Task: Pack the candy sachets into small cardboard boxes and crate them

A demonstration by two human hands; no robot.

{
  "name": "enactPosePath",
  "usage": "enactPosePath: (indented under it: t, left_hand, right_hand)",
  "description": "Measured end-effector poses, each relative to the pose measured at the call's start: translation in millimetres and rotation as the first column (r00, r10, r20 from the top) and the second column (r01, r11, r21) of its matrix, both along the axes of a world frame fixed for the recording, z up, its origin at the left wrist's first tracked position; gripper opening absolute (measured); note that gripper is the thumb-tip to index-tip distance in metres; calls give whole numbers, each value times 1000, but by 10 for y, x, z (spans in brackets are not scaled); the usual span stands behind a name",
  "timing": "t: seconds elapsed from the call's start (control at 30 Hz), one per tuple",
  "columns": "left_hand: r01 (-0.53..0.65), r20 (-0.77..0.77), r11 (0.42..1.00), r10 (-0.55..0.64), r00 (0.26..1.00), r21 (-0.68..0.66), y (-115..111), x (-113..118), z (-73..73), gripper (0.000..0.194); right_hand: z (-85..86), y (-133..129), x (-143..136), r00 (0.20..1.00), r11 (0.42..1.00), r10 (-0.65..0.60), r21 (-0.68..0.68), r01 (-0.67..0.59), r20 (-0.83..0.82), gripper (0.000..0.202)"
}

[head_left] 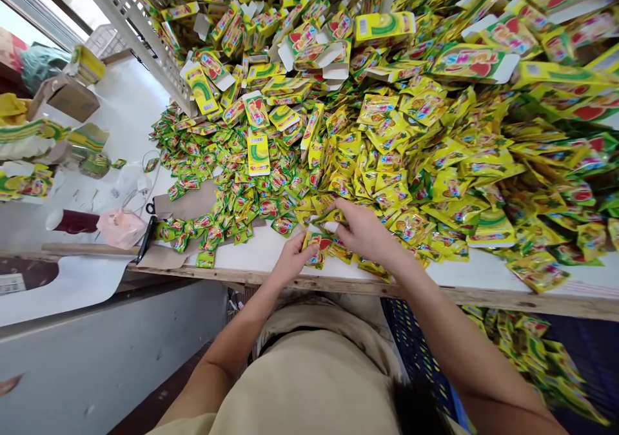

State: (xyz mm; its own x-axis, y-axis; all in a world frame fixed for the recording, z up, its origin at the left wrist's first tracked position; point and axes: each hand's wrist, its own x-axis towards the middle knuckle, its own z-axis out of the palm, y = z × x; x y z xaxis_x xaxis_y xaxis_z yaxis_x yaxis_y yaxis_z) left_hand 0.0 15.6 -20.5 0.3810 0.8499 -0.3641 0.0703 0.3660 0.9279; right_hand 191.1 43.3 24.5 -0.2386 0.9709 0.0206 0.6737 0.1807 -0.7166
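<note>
My left hand [293, 259], fingers closed, grips a small yellow-green carton [318, 249] with a watermelon picture near the table's front edge. Just right of it, my right hand [365, 232] reaches over the carton's upper end, thumb and fingers pinched on a yellow sachet [331, 216]. A small white patch shows at those fingers; I cannot tell whether it is a carton flap or tape. Loose yellow sachets [394, 193] lie heaped against the right hand. Smaller green sachets [227, 212] spread out to the left of the left hand.
Flattish cartons [258, 154], some with open flaps, pile up behind the sachets. A white plastic crate [140, 32] spills cartons at the back. A black-handled tool [146, 238] and a pink bag [122, 227] lie at left. A blue crate [416, 338] with sachets stands below the table edge.
</note>
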Motion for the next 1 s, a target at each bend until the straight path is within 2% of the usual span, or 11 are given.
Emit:
enactPosePath:
  t: [0.07,0.17,0.33,0.5,0.63,0.7,0.77,0.9,1.0]
  left_hand:
    - [36,3,999,-36,999,4,-17,-3,-1,38]
    - [83,17,996,-84,996,32,-27,-1,16,35]
    - [114,25,993,-114,993,25,-40,6,37,36]
    - [135,29,991,-135,990,-12,-51,8,12,41]
    - [160,-26,986,-159,987,42,-54,8,34,41]
    - [178,-37,981,-176,984,72,-60,-7,43,42]
    - [191,-21,979,-190,982,70,-70,-34,31,44]
    - [177,50,984,-176,983,-7,-92,-94,-43,48]
    - [200,88,979,-196,977,-47,-94,-110,-82,49]
  right_hand:
    - [20,60,60,989,991,121,-71,-115,82,28]
    - [76,146,121,962,966,224,-162,-199,154,27]
    - [152,206,163,935,946,273,-240,-218,227,32]
    - [221,203,214,876,899,410,-278,-339,255,36]
    - [276,238,172,829,891,430,-315,-327,358,41]
    - [295,244,114,828,892,435,-292,-344,354,41]
    - [281,226,47,860,899,429,-219,-378,277,41]
    - [130,148,-70,922,929,371,-39,-369,110,34]
    - [14,129,-112,935,939,334,42,-340,117,30]
